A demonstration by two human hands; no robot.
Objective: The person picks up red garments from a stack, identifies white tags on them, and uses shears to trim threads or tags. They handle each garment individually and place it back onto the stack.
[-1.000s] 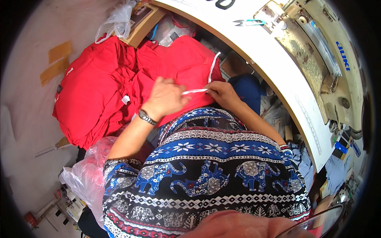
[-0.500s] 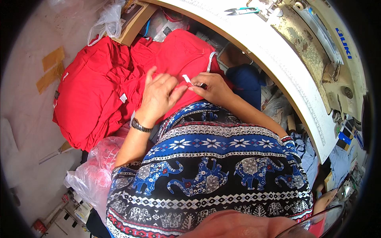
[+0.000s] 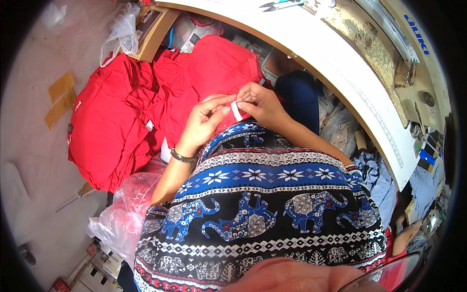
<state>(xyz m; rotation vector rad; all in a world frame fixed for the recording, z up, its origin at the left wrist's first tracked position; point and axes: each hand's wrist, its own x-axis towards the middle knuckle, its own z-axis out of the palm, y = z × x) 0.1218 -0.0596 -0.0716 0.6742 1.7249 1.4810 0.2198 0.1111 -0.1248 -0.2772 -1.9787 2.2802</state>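
A large red garment [image 3: 216, 63] lies bunched over my lap and to the left. A small white fabric label [image 3: 237, 111] hangs by its edge, between my hands. My right hand [image 3: 265, 106] pinches the label near its top between thumb and fingertips. Close beside it, my left hand [image 3: 204, 121] has its fingers bent and gathered on the red cloth at the label. The fingertips of both hands nearly meet, so the exact grip of the left one is partly hidden. A dark bracelet [image 3: 183, 156] circles my left wrist.
A white sewing table [image 3: 335, 73] curves along the right, bearing a sewing machine [image 3: 374, 53] and thread snips [image 3: 282, 5]. Clear plastic bags [image 3: 121, 34] lie at upper left, beside a cardboard box [image 3: 154, 34]. Another plastic bag [image 3: 119, 219] sits by my left elbow. Blue cloth [image 3: 377, 182] hangs at right.
My left hand has come in closer to the right one, its raised finger lowered. The label has turned from pointing up to hanging downward. The view has shifted slightly.
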